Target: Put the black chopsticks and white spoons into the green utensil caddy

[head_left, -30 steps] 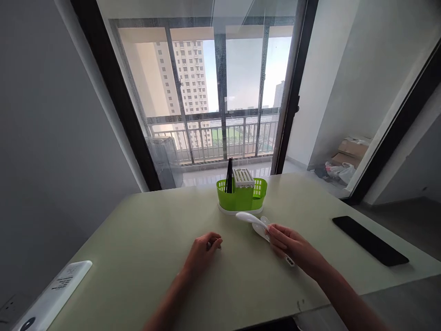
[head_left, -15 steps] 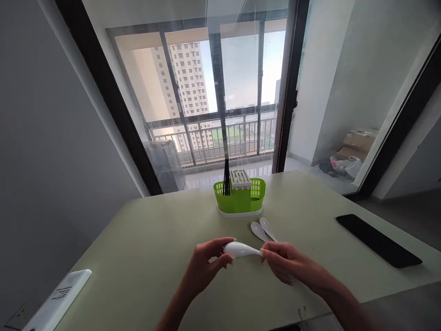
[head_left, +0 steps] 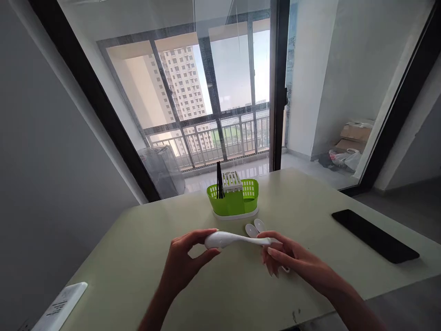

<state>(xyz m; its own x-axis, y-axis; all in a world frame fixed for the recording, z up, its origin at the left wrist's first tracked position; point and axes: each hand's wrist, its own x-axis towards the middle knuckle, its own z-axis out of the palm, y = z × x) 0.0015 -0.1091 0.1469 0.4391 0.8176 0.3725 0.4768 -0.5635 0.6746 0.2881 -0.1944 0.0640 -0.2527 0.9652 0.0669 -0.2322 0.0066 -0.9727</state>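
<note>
I hold a long white spoon (head_left: pixel 234 239) level above the pale green table (head_left: pixel 131 262), between both hands. My left hand (head_left: pixel 182 262) pinches its bowl end with thumb and fingers. My right hand (head_left: pixel 292 259) is at the handle end, its fingers curled loosely downward around it. Two more white spoons (head_left: pixel 255 228) lie on the table just behind, partly hidden by my right hand. Beyond them stands a green slotted cutlery holder (head_left: pixel 237 207) on a white base, with black chopsticks (head_left: pixel 219 179) and a white insert (head_left: pixel 231 180) in it.
A black phone (head_left: pixel 375 235) lies flat at the table's right. A white power strip (head_left: pixel 60 307) sits at the near left corner. Glass doors and a balcony stand behind the table, and boxes and bags (head_left: pixel 347 151) lie on the floor to the right.
My right hand lifted one spoon off the table and brought it toward me. My left hand rose and took its bowl end. My view has swung a little to the right.
</note>
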